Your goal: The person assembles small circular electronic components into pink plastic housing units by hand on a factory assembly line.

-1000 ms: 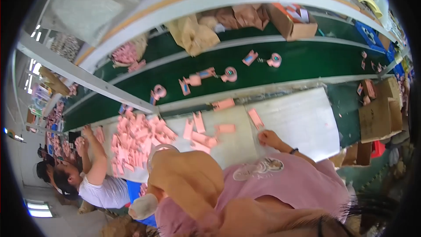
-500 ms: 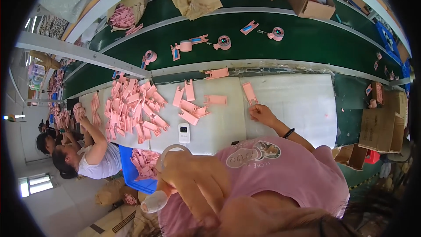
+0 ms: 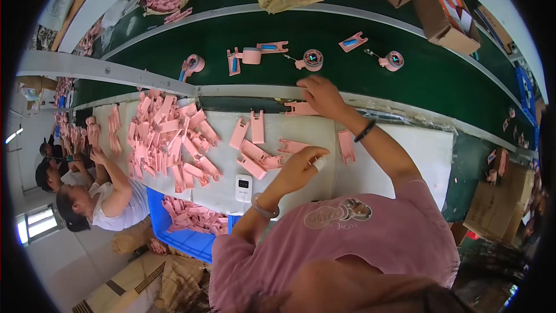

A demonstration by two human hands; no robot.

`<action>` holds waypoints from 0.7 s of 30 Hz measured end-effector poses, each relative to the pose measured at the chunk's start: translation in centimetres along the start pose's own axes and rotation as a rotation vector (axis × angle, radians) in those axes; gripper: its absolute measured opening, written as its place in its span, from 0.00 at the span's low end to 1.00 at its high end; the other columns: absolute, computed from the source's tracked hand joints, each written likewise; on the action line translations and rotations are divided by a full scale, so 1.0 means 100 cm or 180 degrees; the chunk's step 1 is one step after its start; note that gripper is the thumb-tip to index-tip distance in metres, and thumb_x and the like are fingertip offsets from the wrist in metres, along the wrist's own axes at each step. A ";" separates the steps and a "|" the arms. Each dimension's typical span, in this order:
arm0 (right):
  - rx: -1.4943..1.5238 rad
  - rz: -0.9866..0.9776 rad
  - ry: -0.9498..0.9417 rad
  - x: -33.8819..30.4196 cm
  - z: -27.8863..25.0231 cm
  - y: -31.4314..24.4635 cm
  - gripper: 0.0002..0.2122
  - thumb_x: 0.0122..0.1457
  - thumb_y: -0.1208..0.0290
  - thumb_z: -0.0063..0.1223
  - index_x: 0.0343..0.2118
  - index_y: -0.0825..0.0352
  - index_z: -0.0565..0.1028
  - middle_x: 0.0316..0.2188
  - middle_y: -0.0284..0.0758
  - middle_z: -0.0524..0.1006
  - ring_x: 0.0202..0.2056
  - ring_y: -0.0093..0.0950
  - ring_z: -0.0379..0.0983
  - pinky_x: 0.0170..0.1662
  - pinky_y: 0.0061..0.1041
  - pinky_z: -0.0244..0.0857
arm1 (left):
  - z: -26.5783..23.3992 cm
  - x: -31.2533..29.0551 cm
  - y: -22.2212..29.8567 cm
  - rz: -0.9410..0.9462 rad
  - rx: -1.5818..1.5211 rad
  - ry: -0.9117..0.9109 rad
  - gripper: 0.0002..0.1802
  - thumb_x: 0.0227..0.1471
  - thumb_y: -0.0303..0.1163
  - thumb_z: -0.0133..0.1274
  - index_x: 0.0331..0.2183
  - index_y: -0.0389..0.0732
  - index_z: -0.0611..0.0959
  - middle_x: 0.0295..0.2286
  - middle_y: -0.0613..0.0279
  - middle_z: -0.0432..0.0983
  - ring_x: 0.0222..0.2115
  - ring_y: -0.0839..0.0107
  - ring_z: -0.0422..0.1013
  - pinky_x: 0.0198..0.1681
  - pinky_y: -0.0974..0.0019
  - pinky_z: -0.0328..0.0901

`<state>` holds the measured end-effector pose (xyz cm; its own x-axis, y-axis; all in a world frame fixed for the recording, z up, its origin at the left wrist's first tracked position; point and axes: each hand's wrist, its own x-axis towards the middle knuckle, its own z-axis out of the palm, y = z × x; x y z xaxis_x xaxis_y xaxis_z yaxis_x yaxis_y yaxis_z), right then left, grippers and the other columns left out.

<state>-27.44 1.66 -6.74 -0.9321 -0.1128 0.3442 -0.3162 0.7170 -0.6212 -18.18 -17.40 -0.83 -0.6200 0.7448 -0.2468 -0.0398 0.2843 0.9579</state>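
Note:
My right hand (image 3: 319, 94), a black band on its wrist, reaches over the far edge of the white-covered table. Its fingers are bent and apart, above a flat pink plastic casing (image 3: 296, 109) and just short of a round pink housing (image 3: 313, 59) with electronics inside. My left hand (image 3: 298, 169) hovers over the table, fingers curved and apart, a white cover on one fingertip. Nothing shows in either hand. Close to its fingers lies a pink casing (image 3: 292, 146). Another pink casing (image 3: 346, 146) lies below my right forearm. Several more (image 3: 252, 153) lie left of my left hand.
A large heap of pink casings (image 3: 165, 139) covers the table's left part, near a small white device (image 3: 244, 188). A blue crate (image 3: 194, 243) holds more. Round housings and casings with blue cells lie on the green belt (image 3: 156, 58). Another person (image 3: 116, 203) works at left.
My right hand has left the casing on the right and moved up to the belt's edge. My left hand has moved from close to my body out over the table. The view has shifted slightly.

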 end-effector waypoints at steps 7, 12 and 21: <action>-0.2546 0.0254 -0.0897 0.107 0.073 0.060 0.11 0.48 0.72 0.48 0.36 0.64 0.74 0.31 0.39 0.76 0.37 0.34 0.73 0.36 0.35 0.62 | 0.007 -0.012 -0.044 -0.0173 -0.0466 -0.0008 0.21 0.44 0.20 0.45 0.44 0.39 0.75 0.38 0.55 0.74 0.35 0.66 0.70 0.40 0.67 0.65; -0.1582 0.0031 -0.0884 0.095 0.060 0.069 0.06 0.54 0.72 0.46 0.33 0.65 0.73 0.22 0.40 0.77 0.25 0.33 0.75 0.30 0.34 0.64 | -0.002 -0.015 -0.049 -0.0426 -0.0465 0.0472 0.22 0.43 0.18 0.44 0.43 0.39 0.76 0.38 0.56 0.74 0.32 0.68 0.70 0.37 0.69 0.65; 0.2744 0.1343 -0.2002 -0.019 -0.063 -0.032 0.05 0.58 0.74 0.49 0.32 0.69 0.73 0.20 0.22 0.68 0.21 0.11 0.60 0.22 0.13 0.53 | 0.006 -0.014 -0.018 0.0796 0.0432 0.2079 0.36 0.42 0.27 0.57 0.54 0.38 0.63 0.50 0.48 0.59 0.50 0.55 0.59 0.50 0.61 0.57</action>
<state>-23.50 3.91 -0.99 -0.8392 -0.4731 -0.2681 0.2527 0.0973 -0.9627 -16.84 -18.59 -2.31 -0.9423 0.2956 0.1569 0.2365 0.2565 0.9372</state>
